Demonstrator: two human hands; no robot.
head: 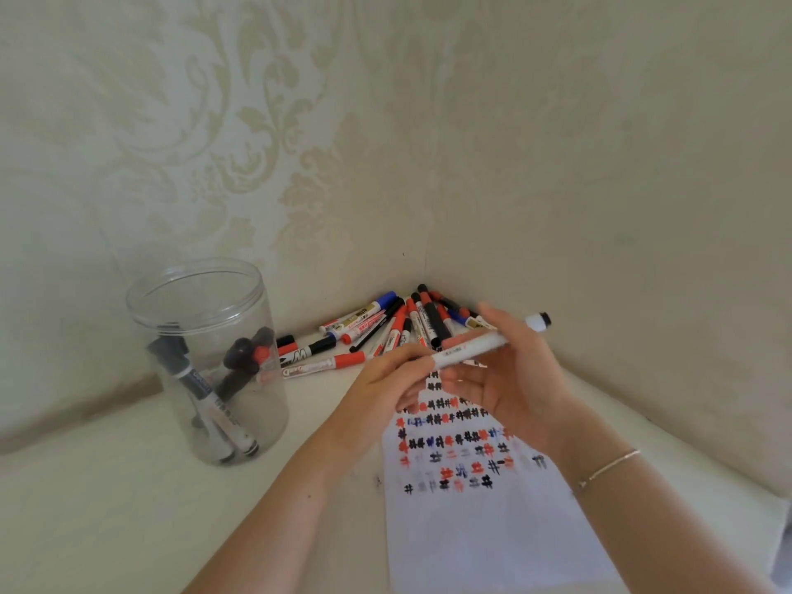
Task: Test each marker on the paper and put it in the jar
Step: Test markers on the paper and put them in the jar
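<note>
Because tested pens go there, the jar (205,358) at 9 o'clock stands open-topped on the desk (107,508), holding about five. The loose markers (385,325) fan into the corner at 12 o'clock, roughly fifteen, uncounted exactly. Left hand (388,379) and right hand (514,379): each grip curls round one white marker (471,347), held level over the paper (493,529), probably for uncapping. One sheet, many hash marks.
</note>
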